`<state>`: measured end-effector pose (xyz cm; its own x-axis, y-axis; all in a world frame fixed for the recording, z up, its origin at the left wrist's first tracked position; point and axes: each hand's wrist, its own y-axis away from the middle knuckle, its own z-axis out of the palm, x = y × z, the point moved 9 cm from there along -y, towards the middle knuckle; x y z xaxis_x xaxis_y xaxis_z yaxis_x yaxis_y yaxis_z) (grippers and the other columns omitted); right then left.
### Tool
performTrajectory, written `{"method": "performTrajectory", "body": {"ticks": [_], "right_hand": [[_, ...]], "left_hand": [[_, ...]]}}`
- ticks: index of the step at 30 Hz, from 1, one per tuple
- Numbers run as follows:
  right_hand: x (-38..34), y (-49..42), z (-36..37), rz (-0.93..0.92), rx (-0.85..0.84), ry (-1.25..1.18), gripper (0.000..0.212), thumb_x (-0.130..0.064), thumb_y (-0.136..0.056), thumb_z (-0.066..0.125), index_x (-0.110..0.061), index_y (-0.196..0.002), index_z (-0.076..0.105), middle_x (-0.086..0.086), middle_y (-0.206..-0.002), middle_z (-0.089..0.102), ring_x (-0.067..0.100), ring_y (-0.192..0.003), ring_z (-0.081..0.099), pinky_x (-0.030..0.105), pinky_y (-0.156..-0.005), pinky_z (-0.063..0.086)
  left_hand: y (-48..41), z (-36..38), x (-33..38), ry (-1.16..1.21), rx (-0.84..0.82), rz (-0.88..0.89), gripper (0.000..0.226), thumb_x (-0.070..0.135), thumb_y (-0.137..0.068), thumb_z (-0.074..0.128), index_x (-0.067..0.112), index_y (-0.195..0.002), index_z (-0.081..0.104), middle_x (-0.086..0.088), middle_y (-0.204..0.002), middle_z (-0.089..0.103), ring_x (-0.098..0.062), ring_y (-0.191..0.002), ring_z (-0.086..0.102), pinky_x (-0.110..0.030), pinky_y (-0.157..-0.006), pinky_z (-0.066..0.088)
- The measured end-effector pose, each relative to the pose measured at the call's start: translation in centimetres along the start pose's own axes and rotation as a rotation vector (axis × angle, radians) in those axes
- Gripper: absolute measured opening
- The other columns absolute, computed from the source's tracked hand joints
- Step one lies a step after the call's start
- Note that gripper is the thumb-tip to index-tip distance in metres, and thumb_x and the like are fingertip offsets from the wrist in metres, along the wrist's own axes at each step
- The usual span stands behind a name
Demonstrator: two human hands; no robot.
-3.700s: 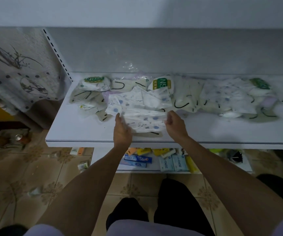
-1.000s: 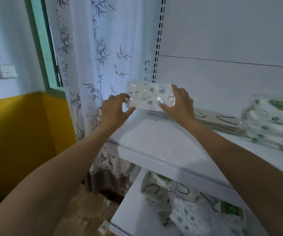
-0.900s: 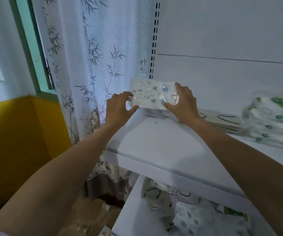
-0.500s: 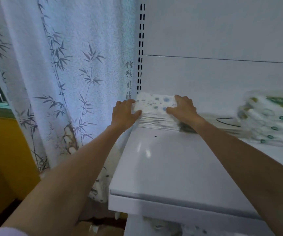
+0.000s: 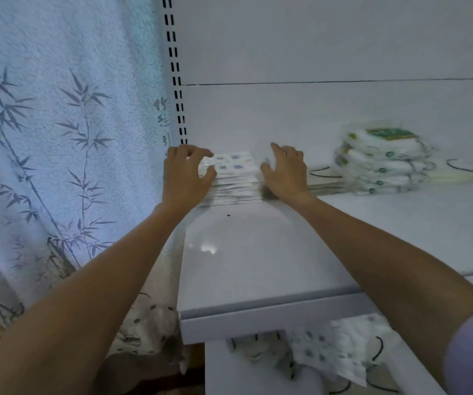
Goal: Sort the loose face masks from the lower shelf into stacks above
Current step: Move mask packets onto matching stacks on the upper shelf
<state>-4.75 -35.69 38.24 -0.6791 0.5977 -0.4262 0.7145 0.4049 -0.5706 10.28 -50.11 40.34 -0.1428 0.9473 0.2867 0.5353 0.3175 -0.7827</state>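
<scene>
A stack of blue-dotted face masks (image 5: pixel 235 178) sits at the back left corner of the white upper shelf (image 5: pixel 258 252). My left hand (image 5: pixel 185 175) grips the stack's left end, fingers curled over the top packet and thumb against its front. My right hand (image 5: pixel 286 172) rests against the stack's right end with the thumb touching it and the fingers loosely raised. Loose dotted masks (image 5: pixel 340 349) with black ear loops lie on the lower shelf, partly hidden under the upper shelf's front edge.
A taller pile of green-labelled mask packets (image 5: pixel 380 163) stands at the back right. Flat masks with black loops (image 5: pixel 323 178) lie between the two piles. A bamboo-print curtain (image 5: pixel 58 138) hangs on the left beside the slotted upright (image 5: pixel 175 81).
I carried dotted masks up from the lower shelf and set them down on the corner stack. Since half a second ago my right fingers have lifted off the top; the view has shifted right.
</scene>
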Motion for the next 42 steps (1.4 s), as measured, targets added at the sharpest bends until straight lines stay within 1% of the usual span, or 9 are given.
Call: {"method": "performTrajectory", "body": {"ticks": [5,8,12,18,25,29,34,38,42], "right_hand": [[3.6,2.0,-5.5,-0.052,-0.002,0.239,0.058,-0.020,-0.092,0.048,-0.010,-0.145,0.027,0.018,-0.143,0.034,0.033,-0.128,0.032,0.039,-0.101,0.030],[7.1,4.0,-10.0,0.003,0.013,0.280,0.061,-0.021,-0.090,0.051,-0.009,-0.145,0.026,0.019,-0.140,0.036,0.033,-0.126,0.033,0.040,-0.100,0.031],[12.7,8.2,-15.9,0.057,-0.012,0.318,0.059,-0.019,-0.092,0.050,-0.014,-0.146,0.027,0.015,-0.142,0.037,0.033,-0.130,0.031,0.043,-0.103,0.029],[22.0,16.3,-25.9,0.215,0.018,0.385,0.056,-0.019,-0.091,0.049,-0.012,-0.144,0.031,0.017,-0.138,0.041,0.033,-0.128,0.033,0.042,-0.100,0.033],[32.1,27.2,-35.2,0.406,0.024,0.512,0.043,-0.015,-0.088,0.052,-0.003,-0.128,0.043,0.018,-0.123,0.048,0.033,-0.114,0.043,0.041,-0.088,0.042],[37.5,31.9,-35.9,0.540,-0.035,0.523,0.048,-0.018,-0.089,0.054,-0.005,-0.133,0.040,0.017,-0.130,0.045,0.032,-0.121,0.040,0.041,-0.095,0.039],[43.5,34.5,-32.9,0.684,-0.111,0.459,0.052,-0.024,-0.090,0.055,-0.005,-0.136,0.037,0.018,-0.134,0.042,0.034,-0.125,0.038,0.045,-0.098,0.038],[47.3,34.2,-28.7,0.736,-0.187,0.380,0.056,-0.023,-0.090,0.054,-0.005,-0.138,0.034,0.019,-0.135,0.041,0.036,-0.126,0.036,0.047,-0.098,0.040],[50.4,32.5,-25.1,0.746,-0.251,0.342,0.055,-0.024,-0.090,0.055,-0.005,-0.138,0.034,0.020,-0.132,0.043,0.036,-0.124,0.038,0.048,-0.098,0.040]], "left_hand": [[0.4,1.3,6.9,0.153,-0.100,0.073,0.018,0.010,-0.085,0.057,0.013,-0.097,0.069,-0.012,-0.101,0.060,-0.027,-0.097,0.054,-0.028,-0.082,0.037],[1.1,2.3,12.3,0.217,-0.132,0.117,0.019,0.014,-0.086,0.057,0.015,-0.102,0.067,-0.010,-0.103,0.059,-0.025,-0.096,0.056,-0.029,-0.083,0.040],[3.8,4.4,21.5,0.201,-0.207,0.186,0.031,0.023,-0.087,0.057,0.015,-0.116,0.060,-0.010,-0.115,0.054,-0.024,-0.109,0.049,-0.035,-0.087,0.040],[10.1,8.4,34.8,0.357,-0.330,0.278,0.032,0.025,-0.088,0.056,0.014,-0.118,0.058,-0.008,-0.117,0.053,-0.023,-0.110,0.048,-0.031,-0.086,0.037],[19.1,13.5,48.3,0.651,-0.500,0.274,0.025,0.017,-0.088,0.057,0.012,-0.112,0.061,-0.009,-0.112,0.054,-0.018,-0.094,0.054,-0.023,-0.078,0.035],[24.3,18.0,50.1,0.663,-0.639,0.225,0.023,0.014,-0.085,0.062,0.009,-0.107,0.064,-0.012,-0.110,0.057,-0.024,-0.094,0.057,-0.020,-0.076,0.034],[28.2,24.0,49.4,0.608,-0.761,0.138,0.021,0.011,-0.083,0.062,0.008,-0.104,0.064,-0.014,-0.109,0.056,-0.027,-0.096,0.056,-0.027,-0.080,0.039],[30.0,29.5,47.8,0.556,-0.855,0.083,0.022,0.014,-0.084,0.062,0.008,-0.106,0.063,-0.015,-0.111,0.055,-0.029,-0.101,0.055,-0.034,-0.089,0.042],[30.1,33.9,46.1,0.509,-0.902,0.019,0.024,0.013,-0.084,0.061,0.006,-0.107,0.062,-0.017,-0.114,0.054,-0.032,-0.105,0.053,-0.035,-0.089,0.041]]}}
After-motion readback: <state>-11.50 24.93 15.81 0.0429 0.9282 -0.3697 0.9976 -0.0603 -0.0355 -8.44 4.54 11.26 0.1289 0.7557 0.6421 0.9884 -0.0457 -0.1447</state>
